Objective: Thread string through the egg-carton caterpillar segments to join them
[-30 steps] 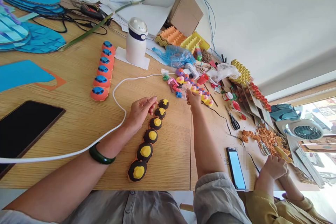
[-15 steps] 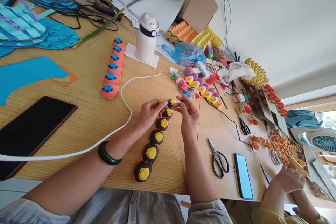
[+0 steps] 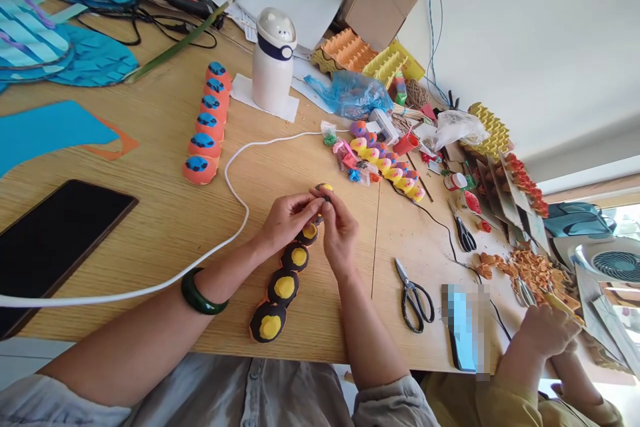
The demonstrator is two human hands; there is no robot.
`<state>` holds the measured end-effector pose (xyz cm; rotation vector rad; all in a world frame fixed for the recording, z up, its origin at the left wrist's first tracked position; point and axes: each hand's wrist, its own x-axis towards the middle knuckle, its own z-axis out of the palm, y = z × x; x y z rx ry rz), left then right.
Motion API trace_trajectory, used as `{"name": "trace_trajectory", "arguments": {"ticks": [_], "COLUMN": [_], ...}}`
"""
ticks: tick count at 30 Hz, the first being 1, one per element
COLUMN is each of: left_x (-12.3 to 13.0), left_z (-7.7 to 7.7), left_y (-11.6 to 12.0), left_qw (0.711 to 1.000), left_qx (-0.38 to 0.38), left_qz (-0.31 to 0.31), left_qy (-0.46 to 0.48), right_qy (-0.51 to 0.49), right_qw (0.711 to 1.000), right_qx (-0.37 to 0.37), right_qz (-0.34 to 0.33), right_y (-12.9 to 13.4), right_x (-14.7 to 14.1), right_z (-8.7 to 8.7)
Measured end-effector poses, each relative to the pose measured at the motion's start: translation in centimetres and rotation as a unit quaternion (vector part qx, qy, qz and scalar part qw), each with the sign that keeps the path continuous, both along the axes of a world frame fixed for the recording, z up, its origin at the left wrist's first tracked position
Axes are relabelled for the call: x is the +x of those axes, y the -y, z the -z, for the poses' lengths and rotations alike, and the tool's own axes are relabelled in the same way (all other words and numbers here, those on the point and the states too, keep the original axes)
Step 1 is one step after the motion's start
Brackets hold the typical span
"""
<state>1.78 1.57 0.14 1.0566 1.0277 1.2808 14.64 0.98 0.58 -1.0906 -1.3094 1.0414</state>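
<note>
A row of egg-carton cups (image 3: pixel 285 287) lies on the table before me, each cup capped with black and a yellow blob that looks like modelling clay. Over its far end my left hand (image 3: pixel 290 217) and my right hand (image 3: pixel 340 227) meet, thumbs and fingertips pinched together. A small dark piece of clay (image 3: pixel 326 198) shows between the fingertips; its shape is mostly hidden. The farthest cup (image 3: pixel 324 187) peeks out just beyond my fingers, and the cups under them are partly covered. On my left wrist is a dark green bangle (image 3: pixel 203 293).
An orange row of cups with blue tops (image 3: pixel 205 123) stands at left, by a white cable (image 3: pixel 235 193) and a tablet (image 3: pixel 55 240). Scissors (image 3: pixel 413 297) and a pixelated phone (image 3: pixel 463 330) lie right, near another person's hands (image 3: pixel 547 330). A white bottle (image 3: pixel 273 67) stands behind.
My right hand has moved left and down, and its fingertips now meet those of my left hand. Earlier the hands were apart, a dark bit at the right fingers. The view has shifted slightly.
</note>
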Motion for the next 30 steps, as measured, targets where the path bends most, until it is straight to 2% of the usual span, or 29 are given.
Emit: {"name": "trace_trajectory", "arguments": {"ticks": [2,4,7,9,11,14,17,20,26,30], "left_x": [0.0,-0.1,-0.2,-0.3,-0.2,0.0,0.3,0.4,0.1,0.1], "left_z": [0.1,0.3,0.8,0.9,0.9,0.5,0.1,0.0,0.4,0.4], "left_y": [0.0,0.0,-0.2,-0.4,-0.4,-0.1,0.2,0.3,-0.3,-0.2], "left_qw": [1.000,1.000,0.999,0.997,0.996,0.996,0.995,0.994,0.990,0.991], "left_qx": [0.004,0.004,0.004,0.008,0.006,-0.016,-0.035,-0.044,-0.056,-0.024], "left_qz": [0.002,-0.005,-0.042,-0.069,-0.076,-0.042,-0.009,-0.002,-0.061,-0.078], "left_qy": [0.003,0.005,0.011,0.024,0.044,0.076,0.095,0.096,0.115,0.109], "right_qy": [-0.023,-0.092,-0.177,-0.190,-0.177,-0.135,-0.051,0.021,-0.078,-0.038], "right_qw": [1.000,0.996,0.983,0.979,0.982,0.989,0.997,0.996,0.995,0.997], "right_qx": [-0.007,-0.017,-0.048,-0.064,-0.064,-0.041,0.003,0.047,0.023,0.044], "right_qz": [-0.012,0.010,-0.004,-0.022,-0.029,-0.036,-0.051,-0.074,-0.065,-0.058], "right_y": [0.0,-0.2,-0.7,-0.9,-0.8,-0.6,-0.2,-0.1,-0.3,-0.2], "right_x": [0.0,0.2,0.5,0.7,0.7,0.6,0.5,0.4,0.6,0.5], "right_z": [0.0,0.0,-0.1,-0.1,0.0,0.2,0.5,0.7,0.7,0.9]}}
